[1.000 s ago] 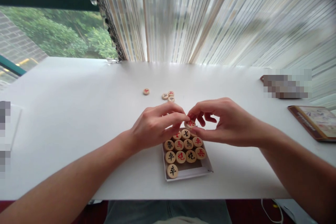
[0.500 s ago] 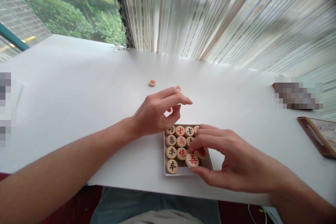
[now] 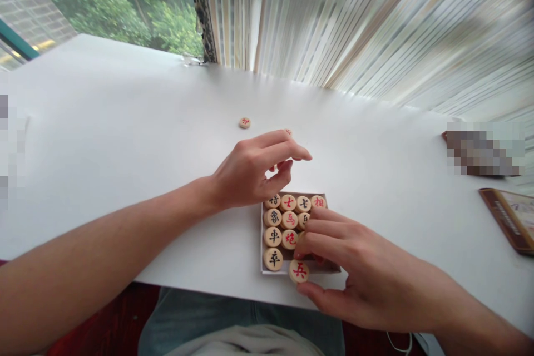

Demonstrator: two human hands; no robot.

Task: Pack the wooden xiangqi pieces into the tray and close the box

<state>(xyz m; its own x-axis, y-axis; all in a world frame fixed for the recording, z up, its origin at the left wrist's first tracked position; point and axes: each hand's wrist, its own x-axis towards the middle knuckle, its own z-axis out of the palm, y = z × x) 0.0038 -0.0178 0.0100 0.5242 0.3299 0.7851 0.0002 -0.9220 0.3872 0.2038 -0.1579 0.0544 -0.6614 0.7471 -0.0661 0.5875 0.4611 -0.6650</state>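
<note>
My right hand (image 3: pixel 354 267) pinches a wooden Chinese chess piece (image 3: pixel 299 271) with a red character between thumb and fingers, over the front edge of a shallow box (image 3: pixel 263 245). Rows of round pieces fill much of the box, among them a black-marked piece (image 3: pixel 273 259) in the front left corner. The right fingers hide part of the box's right side. Just behind the box, my left hand (image 3: pixel 261 167) hovers with index finger stretched forward and thumb apart from it. Part of a piece shows through the gap there; whether it is touched I cannot tell.
Two loose red-marked pieces lie farther back: one piece (image 3: pixel 245 122) in view, another piece (image 3: pixel 287 132) partly behind my left hand. A brown-edged flat item (image 3: pixel 507 222) and a blurred-out object (image 3: pixel 479 153) are at right. A striped curtain (image 3: pixel 317 16) borders the white table (image 3: pixel 125 139).
The piece in my right hand has moved toward me and slightly left, from above the box's inside to its front edge. My left hand keeps nearly the same pose. The camera view has shifted slightly.
</note>
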